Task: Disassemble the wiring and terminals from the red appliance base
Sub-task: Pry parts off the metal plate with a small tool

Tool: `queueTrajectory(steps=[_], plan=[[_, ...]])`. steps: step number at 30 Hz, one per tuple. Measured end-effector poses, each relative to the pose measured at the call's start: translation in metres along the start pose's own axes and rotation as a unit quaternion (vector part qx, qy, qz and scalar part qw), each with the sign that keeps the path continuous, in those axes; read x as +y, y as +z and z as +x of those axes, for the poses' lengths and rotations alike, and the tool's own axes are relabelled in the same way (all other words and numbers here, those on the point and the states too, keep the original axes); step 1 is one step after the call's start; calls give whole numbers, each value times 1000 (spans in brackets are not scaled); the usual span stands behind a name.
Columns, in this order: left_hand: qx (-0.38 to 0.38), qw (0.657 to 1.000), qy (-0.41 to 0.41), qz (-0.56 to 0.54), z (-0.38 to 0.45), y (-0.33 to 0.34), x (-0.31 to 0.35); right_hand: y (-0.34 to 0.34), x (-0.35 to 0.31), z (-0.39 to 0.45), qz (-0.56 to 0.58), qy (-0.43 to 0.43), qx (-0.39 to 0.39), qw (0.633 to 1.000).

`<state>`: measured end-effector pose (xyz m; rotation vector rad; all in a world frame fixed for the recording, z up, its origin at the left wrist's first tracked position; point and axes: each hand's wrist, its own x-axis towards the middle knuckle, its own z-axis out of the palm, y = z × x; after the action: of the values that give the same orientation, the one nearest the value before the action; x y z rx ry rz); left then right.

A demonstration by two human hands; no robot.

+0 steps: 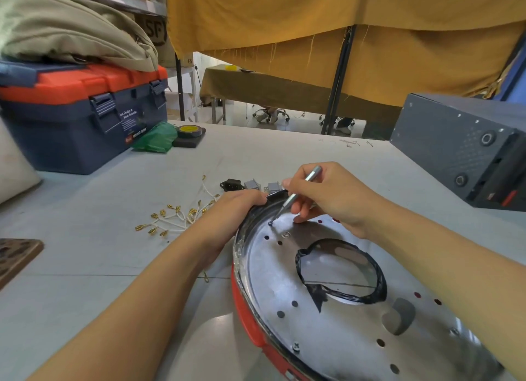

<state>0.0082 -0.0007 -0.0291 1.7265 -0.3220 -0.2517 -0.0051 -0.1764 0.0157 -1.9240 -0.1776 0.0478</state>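
The red appliance base (327,295) is sitting at the table's (256,158) near edge, its metal plate facing up. The left hand (236,207) is gripping its far rim, fingers curled over, while the right hand (327,195) is pinching a thin screwdriver (296,195), tip on a screw (269,223). Loose wires with brass terminals (176,215) are lying just left of the base.

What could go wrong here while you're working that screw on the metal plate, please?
The screwdriver is slim and held at a slant in the right hand, so it could slip off the screw. The left hand grips the red base at its rim, close to the tip. The loose wires nearby could be swept aside.
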Motion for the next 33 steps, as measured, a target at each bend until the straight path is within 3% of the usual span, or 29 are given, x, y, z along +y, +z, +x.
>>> queueTrajectory(steps=[4, 13, 17, 33], plan=[[3, 1000, -11, -9, 2, 0, 1, 2, -2, -1, -83, -42, 18, 995], [5, 1000, 3, 1, 1, 0, -2, 13, -6, -6, -89, -111, 39, 989], [5, 1000, 19, 0, 1, 1, -2, 19, -9, -6, -212, -140, 51, 966], [12, 1000, 20, 6, 4, -1, -2, 3, -22, 6, -189, -85, -125, 970]])
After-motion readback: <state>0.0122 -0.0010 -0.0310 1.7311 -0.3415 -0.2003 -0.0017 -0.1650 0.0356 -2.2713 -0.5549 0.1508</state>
